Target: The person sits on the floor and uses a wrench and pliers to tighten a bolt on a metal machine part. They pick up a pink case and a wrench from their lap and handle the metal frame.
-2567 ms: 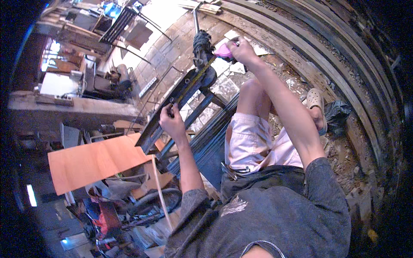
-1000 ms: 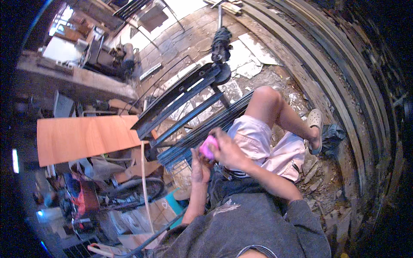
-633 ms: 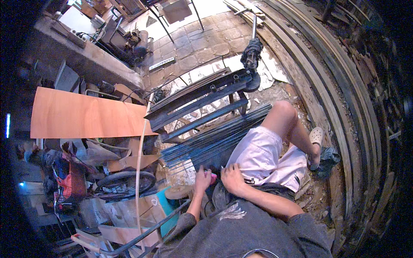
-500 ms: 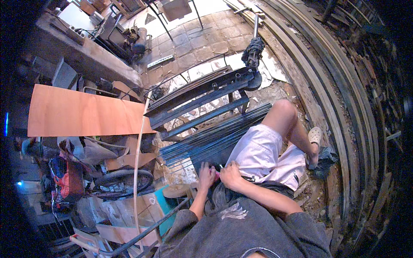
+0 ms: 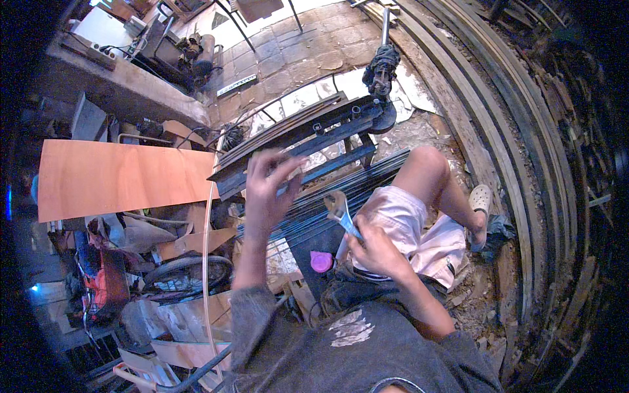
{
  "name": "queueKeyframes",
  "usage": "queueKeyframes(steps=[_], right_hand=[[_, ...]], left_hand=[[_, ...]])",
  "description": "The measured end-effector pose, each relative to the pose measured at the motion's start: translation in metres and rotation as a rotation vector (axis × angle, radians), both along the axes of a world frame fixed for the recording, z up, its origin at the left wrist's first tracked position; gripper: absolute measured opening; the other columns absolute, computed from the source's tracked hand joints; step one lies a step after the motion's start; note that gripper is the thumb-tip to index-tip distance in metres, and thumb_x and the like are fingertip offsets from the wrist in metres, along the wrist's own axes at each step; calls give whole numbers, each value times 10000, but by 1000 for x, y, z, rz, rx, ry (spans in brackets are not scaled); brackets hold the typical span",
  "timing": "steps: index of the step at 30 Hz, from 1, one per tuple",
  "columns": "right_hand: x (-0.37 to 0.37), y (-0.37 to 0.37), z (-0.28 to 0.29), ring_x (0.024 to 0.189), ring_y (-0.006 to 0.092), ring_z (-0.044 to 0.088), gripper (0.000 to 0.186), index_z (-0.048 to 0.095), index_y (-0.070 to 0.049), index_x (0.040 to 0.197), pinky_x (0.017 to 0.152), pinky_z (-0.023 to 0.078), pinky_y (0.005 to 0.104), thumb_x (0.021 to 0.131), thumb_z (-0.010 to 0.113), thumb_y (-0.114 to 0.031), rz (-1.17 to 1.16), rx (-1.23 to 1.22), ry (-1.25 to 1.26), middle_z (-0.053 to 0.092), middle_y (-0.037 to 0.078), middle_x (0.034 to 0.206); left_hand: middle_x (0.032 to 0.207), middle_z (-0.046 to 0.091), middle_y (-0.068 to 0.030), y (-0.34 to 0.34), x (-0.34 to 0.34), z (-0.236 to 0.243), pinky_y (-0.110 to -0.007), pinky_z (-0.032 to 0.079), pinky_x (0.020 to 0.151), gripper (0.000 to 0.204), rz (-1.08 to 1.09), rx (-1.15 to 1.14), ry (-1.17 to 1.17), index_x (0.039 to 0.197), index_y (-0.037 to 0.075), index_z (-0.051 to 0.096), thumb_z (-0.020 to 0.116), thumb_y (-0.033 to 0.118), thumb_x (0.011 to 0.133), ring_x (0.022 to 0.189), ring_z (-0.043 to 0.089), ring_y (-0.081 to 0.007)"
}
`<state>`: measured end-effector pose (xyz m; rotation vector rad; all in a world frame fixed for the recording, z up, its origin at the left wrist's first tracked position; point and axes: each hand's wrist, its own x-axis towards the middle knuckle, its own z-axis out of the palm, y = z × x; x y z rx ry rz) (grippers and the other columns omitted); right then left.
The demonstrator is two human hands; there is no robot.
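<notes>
My left hand (image 5: 270, 187) is raised over the dark steel bench frame, its fingers curled loosely apart and slightly blurred, with nothing visible in it. Closer to my lap, my right hand (image 5: 377, 249) is closed around the blue handle of what looks like an adjustable wrench (image 5: 339, 208). The wrench head points up and away from me, over a bundle of thin dark metal rods (image 5: 308, 219). A bright pink, rounded object like a tape measure (image 5: 321, 261) lies beside my lap, below the wrench; neither hand touches it.
Beyond the rods stands the steel bench frame (image 5: 295, 139), with a clamp-like fixture (image 5: 381, 72) wrapped in dark material at its right end. A plywood sheet (image 5: 124, 180) juts in from the left near a long pale strip (image 5: 207, 262). Long timber planks (image 5: 517, 131) line the right side.
Both hands have left my waist and separated. My left hand has risen forward, and my right hand now holds the wrench. The pink object has come into full view.
</notes>
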<state>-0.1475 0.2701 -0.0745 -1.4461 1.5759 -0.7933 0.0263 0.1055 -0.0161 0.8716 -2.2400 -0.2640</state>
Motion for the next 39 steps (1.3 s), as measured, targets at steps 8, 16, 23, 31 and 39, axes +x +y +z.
queueKeyframes(steps=[8,16,23,31,39], right_hand=[[-23,-18,-1,706,413,606,236,473,17,987,646,459,466,885,562,-176,-136,-27,-123,581,243,740],[-36,-20,-6,688,399,608,256,480,20,1015,636,462,451,881,575,-177,-169,15,-150,577,226,714],[-44,-31,-5,686,407,610,276,474,13,1046,629,457,461,885,576,-186,-106,44,-138,574,231,701],[-27,-76,-19,663,408,588,229,473,3,980,592,442,471,880,575,-177,-143,-64,-130,571,223,678],[-27,-92,-24,576,353,569,216,487,1,967,544,418,428,874,595,-162,-195,-169,-140,543,194,641]], left_hand=[[1121,520,-95,-107,-44,37,-419,430,895,362,-516,-22,-636,1133,180,606,630,117,778,1035,524,-300],[1022,565,-156,-120,-63,24,-413,471,815,258,-599,338,-699,1077,44,596,578,158,846,947,580,-341],[975,572,-158,-125,-63,20,-421,478,783,223,-648,321,-660,1037,33,612,558,161,862,897,593,-353],[1013,567,-161,-120,-60,19,-432,474,793,273,-587,301,-642,1103,49,574,579,155,852,927,583,-359],[1133,566,-163,-104,-49,14,-401,486,846,283,-474,332,-495,1123,55,573,576,160,861,999,585,-348]])
